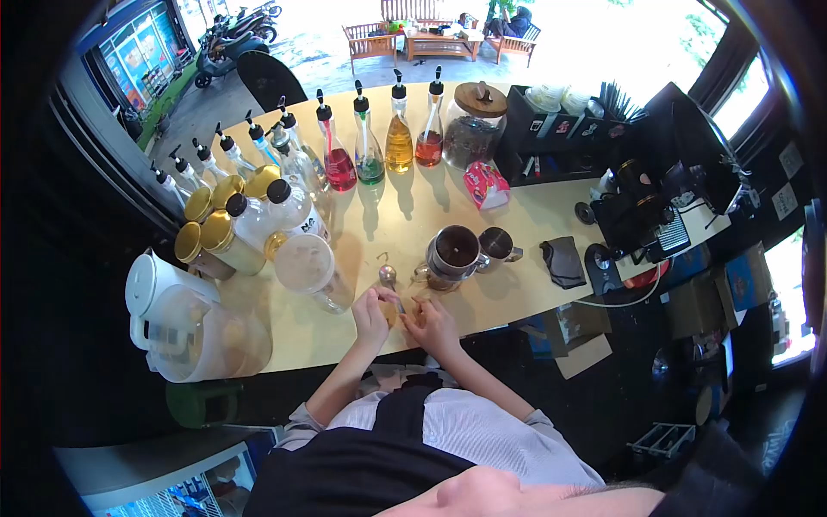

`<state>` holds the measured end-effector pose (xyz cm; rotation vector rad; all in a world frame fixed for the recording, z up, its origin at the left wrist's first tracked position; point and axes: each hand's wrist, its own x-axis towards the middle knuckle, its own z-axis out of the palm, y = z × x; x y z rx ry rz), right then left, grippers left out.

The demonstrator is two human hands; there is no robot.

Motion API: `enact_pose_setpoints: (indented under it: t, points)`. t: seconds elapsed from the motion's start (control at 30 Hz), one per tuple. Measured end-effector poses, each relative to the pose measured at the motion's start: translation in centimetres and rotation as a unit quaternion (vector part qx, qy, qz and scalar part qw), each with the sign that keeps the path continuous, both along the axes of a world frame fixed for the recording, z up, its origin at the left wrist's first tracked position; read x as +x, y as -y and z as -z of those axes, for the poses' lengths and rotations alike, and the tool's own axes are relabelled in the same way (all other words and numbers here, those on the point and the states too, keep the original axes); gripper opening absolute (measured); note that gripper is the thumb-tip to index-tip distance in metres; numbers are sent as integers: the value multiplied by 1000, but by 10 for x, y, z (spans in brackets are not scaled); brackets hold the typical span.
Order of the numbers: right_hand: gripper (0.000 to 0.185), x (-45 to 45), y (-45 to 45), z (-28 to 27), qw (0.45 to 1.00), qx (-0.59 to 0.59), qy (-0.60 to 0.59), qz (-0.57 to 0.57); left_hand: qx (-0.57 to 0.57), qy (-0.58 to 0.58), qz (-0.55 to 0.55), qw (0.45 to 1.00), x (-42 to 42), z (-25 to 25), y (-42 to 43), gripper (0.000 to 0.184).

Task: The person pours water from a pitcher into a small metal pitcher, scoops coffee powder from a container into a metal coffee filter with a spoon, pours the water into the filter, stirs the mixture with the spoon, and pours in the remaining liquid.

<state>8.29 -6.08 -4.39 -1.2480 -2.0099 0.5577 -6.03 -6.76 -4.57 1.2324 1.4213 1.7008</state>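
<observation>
A metal spoon (388,276) lies bowl-away from me near the table's front edge, its handle running back between my hands. My left hand (371,315) has its fingers closed at the handle. To the right, my right hand (432,327) is loosely curled with fingertips apart, close to the handle's end; whether it touches is unclear. Just beyond my right hand stands a metal cup (456,249) with dark contents, set on or in a glass mug (441,281). Beside it is a smaller metal cup (497,245) with a handle. A small hooked item (382,257) lies past the spoon.
At left are a large pitcher (202,323), a lidded clear container (307,269) and gold-lidded jars (231,244). Several pump bottles (399,142) line the far edge near a wooden-lidded jar (472,129). A dark cloth (563,262) and black machine (642,211) are right.
</observation>
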Motion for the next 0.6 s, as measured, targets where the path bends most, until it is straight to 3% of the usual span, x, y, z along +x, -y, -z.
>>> enact_pose_setpoints:
  t: [0.07,0.13,0.2,0.33,0.53,0.6]
  points:
    - [21,-14,-4,9,999,15,30,15,-5,9,4,1000,-6,-3,7,49]
    - [20,-22,-6,11,997,26,60,32,24,-63,0,998,-13,-9,12,50]
    - [21,-26,-10,12,996,-46,66,35,32,-65,11,997,-18,-8,15,49]
    - [19,-27,-10,4,991,-74,102,40,42,-53,25,997,-20,-4,17,49]
    - [13,2,-6,-30,1000,-6,-22,6,100,-19,5,995,-13,3,5,53]
    - [15,14,-5,-47,973,-173,-150,-8,81,41,2,996,-11,8,0,54]
